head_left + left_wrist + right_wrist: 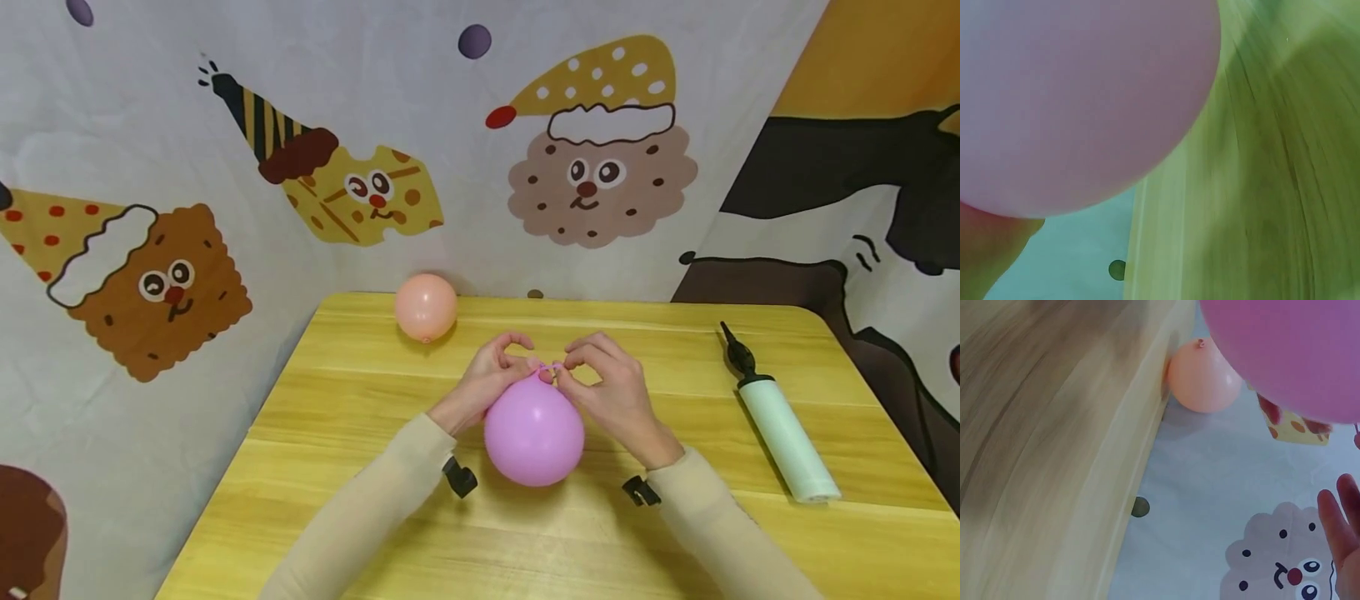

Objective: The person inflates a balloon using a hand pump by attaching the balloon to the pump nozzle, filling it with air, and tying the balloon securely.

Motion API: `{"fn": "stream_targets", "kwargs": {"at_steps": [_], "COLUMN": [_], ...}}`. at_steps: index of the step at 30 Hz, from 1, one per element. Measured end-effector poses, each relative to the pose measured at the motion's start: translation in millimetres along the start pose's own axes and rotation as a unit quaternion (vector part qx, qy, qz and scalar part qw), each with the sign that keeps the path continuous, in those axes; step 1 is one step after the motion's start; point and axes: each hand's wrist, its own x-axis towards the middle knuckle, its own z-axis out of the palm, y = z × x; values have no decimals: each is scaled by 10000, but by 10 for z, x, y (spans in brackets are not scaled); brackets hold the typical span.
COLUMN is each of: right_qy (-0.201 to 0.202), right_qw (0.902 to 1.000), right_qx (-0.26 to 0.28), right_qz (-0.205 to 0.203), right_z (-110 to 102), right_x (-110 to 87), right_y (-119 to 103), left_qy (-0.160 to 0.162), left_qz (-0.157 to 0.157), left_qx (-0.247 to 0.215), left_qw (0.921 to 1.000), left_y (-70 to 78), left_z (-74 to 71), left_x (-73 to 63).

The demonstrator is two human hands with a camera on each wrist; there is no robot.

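A round pink balloon (534,437) hangs between both hands at the middle of the table, its neck pointing away from the body. My left hand (487,379) pinches the base of the neck between thumb and finger. On the other side, the right hand (617,398) pinches the stretched tip of the neck. The balloon (1079,100) fills much of the left wrist view, with a bit of the left hand (991,253) below it. In the right wrist view, fingers (1337,526) show at the right edge, under the balloon (1297,356).
A smaller, knotted peach balloon (426,307) sits at the table's back left. On the right lies a mint-green hand pump (787,437) with a black nozzle. The wooden table (337,500) meets a cartoon-printed cloth (465,167) behind.
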Motion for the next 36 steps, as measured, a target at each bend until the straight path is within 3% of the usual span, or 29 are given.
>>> {"fn": "stream_targets", "kwargs": {"at_steps": [4,8,14,17,20,27,32,36], "right_qy": [-190,-479,-1132,-1412,-1588,-1850,-1956,-1953], "right_qw": [9994,9939,9622,9501,9459,9426,9427,9429], "right_qx": [179,510,1187,1295,1266,987,803,635], "right_qz": [221,850,2173,2460,2531,2597,2581,2622], "right_z": [-13,-26,-44,-47,-42,-30,-31,-54], "right_x": [8,28,78,101,115,143,154,156], "right_y": [-12,-49,-73,-68,-76,-108,-123,-130], "left_qy": [-387,-867,-1623,-1974,-2218,-2383,-2475,-2181], "left_qz": [-36,-71,-107,-11,77,7,368,618], "left_qx": [10,156,823,1095,1179,856,976,1145], "left_qw": [9992,9961,9832,9742,9679,9674,9633,9672], "left_y": [-2,8,53,58,53,48,50,38], "left_z": [-27,-55,-125,-142,-150,-166,-166,-158], "left_x": [11,14,-9,-23,-32,-61,-85,-78]}}
